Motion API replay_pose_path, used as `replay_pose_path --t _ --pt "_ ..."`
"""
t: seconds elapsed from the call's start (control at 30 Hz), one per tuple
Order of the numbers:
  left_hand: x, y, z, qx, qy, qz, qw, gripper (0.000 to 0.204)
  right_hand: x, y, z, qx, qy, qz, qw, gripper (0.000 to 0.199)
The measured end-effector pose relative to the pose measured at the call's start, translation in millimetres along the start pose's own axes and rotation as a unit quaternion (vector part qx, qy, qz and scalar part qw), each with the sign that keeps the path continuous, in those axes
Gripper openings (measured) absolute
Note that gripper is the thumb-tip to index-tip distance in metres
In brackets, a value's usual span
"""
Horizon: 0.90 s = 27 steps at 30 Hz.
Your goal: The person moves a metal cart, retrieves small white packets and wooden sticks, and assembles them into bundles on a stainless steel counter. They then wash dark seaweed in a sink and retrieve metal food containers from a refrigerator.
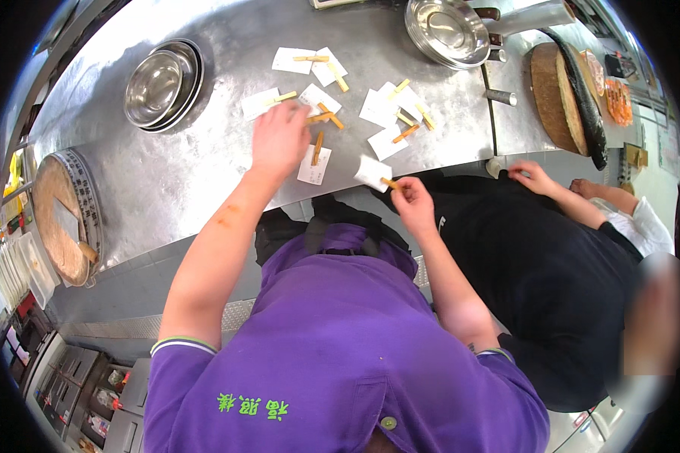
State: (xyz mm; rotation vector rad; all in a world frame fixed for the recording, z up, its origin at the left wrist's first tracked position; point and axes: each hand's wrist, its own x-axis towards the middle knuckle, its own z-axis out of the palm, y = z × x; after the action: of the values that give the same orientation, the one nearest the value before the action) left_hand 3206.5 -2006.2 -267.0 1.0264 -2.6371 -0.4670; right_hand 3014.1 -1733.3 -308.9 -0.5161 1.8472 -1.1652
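Observation:
Several white paper slips with wooden clothespins lie on the steel counter (219,162). My right hand (414,202), at the counter's front edge, pinches a wooden clothespin (390,183) joined to a white slip (372,172). My left hand (281,136) reaches over the left group of slips. Its fingertips close at the end of another clothespin (320,117), though the fingers partly hide the contact. Just below that hand lies a slip (314,166) with a brown clothespin (317,148) across it. More slips (378,108) with clothespins spread to the right.
Steel bowls (153,88) stand nested at the left, and more bowls (447,32) at the back. A cleaver (66,219) rests on a round chopping board (49,200) at far left. Another thick board (555,98) stands at right. A person in black (544,264) is close on my right.

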Motion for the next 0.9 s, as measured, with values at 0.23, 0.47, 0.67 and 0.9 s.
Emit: replay_pose_path --t 0.23,0.47,0.67,0.9 --pt "-68.0 27.5 -36.3 -0.482 -0.216 -0.328 0.783 0.057 -14.8 -77.1 52.2 -0.139 -0.148 -0.101 0.974 0.018" --pt "-113.1 43.4 -54.2 -0.614 -0.169 -0.49 0.595 0.035 29.9 -105.7 58.6 -0.255 -0.096 -0.161 0.949 0.027" --pt "-138.9 35.0 -64.1 -0.596 -0.144 -0.5 0.612 0.04 120.3 -100.6 7.4 -0.491 0.12 -0.07 0.86 0.027" --pt "-147.1 35.6 -68.0 -0.553 -0.111 -0.471 0.678 0.036 116.3 -138.6 -10.9 -0.488 0.081 0.027 0.869 0.026"
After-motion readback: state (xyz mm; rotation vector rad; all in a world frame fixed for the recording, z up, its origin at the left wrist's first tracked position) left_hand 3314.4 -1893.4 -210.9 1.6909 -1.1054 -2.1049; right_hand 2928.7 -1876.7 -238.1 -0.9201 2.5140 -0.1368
